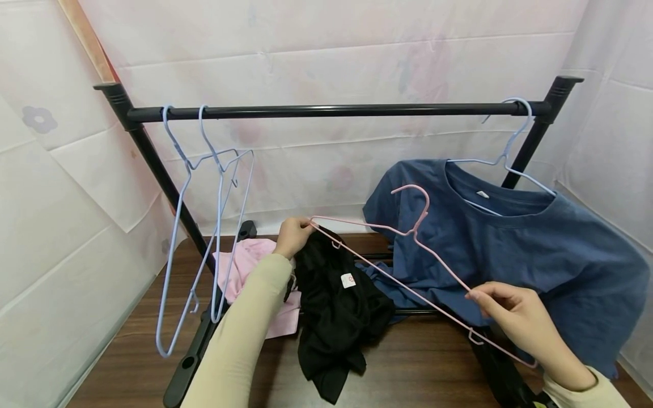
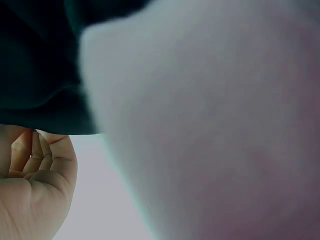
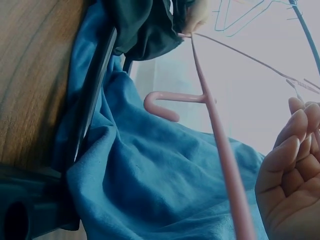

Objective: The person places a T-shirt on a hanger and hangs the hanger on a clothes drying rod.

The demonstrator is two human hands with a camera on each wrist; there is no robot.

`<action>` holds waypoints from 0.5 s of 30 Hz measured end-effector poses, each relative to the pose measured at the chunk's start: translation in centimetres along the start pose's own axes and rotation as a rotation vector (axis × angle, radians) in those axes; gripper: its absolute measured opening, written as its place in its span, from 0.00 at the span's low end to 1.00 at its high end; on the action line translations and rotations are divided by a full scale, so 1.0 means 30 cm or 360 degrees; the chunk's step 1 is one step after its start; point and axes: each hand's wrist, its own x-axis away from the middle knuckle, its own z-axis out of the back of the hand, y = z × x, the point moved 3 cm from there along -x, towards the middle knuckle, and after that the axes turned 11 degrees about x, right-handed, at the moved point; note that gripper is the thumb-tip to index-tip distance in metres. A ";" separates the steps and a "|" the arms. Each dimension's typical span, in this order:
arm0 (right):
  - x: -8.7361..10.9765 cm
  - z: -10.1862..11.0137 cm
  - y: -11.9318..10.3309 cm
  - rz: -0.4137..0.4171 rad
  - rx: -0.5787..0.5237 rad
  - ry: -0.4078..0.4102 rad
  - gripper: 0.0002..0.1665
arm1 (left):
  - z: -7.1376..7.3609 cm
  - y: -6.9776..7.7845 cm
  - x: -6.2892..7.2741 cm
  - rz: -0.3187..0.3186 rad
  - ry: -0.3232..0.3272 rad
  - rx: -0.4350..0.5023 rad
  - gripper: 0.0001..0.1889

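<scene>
A pink clothes hanger (image 1: 390,228) stretches between my two hands, its hook pointing up. My left hand (image 1: 293,237) pinches its left end together with the top of a black garment (image 1: 339,300), which hangs down from there with a small white label (image 1: 348,280) showing. My right hand (image 1: 515,323) pinches the hanger's sloping right arm between thumb and fingers. In the right wrist view the hanger's bar (image 3: 220,135) crosses in front of the blue cloth, and the black garment (image 3: 150,35) is at its far end. Blurred pale cloth fills much of the left wrist view.
A black clothes rack has a horizontal rail (image 1: 336,110). Two light blue hangers (image 1: 219,226) hang bare at its left end. At the right end, a blue T-shirt (image 1: 474,243) hangs on a light blue hanger (image 1: 510,141). Pink cloth (image 1: 250,260) lies behind my left forearm.
</scene>
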 end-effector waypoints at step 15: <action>0.008 -0.005 0.012 -0.0084 0.0037 -0.0102 0.08 | 0.021 0.002 0.003 0.0009 0.0048 0.0016 0.12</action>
